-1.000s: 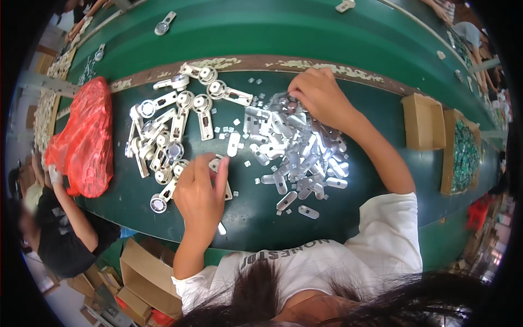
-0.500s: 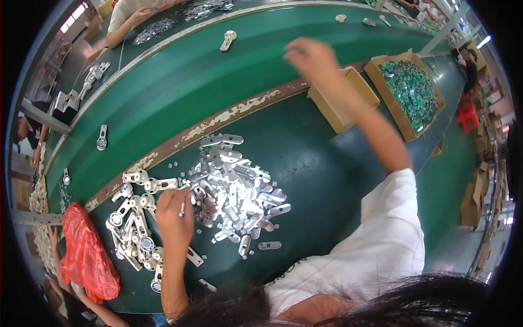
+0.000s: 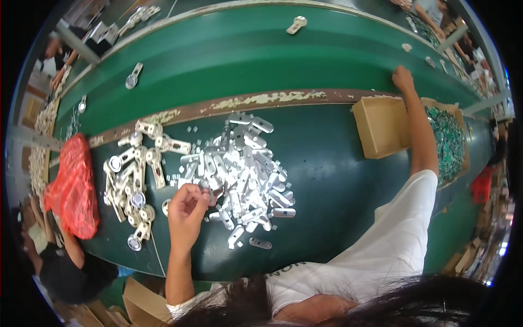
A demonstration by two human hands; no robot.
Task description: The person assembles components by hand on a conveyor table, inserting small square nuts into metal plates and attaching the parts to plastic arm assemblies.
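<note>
My left hand [image 3: 187, 213] is at the left edge of a heap of flat silver metal covers [image 3: 234, 180]. Its thumb and forefinger are pinched on a small silver metal cover [image 3: 207, 189], partly hidden by the fingertips. Left of that hand lies a pile of off-white plastic handles [image 3: 133, 182] with round ends, some with a silvery disc. My right arm reaches far out to the right. The right hand [image 3: 403, 80] is closed over the green belt, just past an open cardboard box [image 3: 368, 128]; whether anything is in its fingers is hidden.
A second box of small green pieces [image 3: 449, 144] stands right of the first, partly behind my arm. A red plastic bag [image 3: 73, 188] sits at the left. Beyond a worn ledge [image 3: 261, 101], the belt carries a white handle [image 3: 297, 25] and other parts. Other people work around it.
The view has turned, shifting the scene. My right hand has moved rightward past the cardboard box, its fingers now closed. My left hand has moved from beside the handles to the silver heap.
</note>
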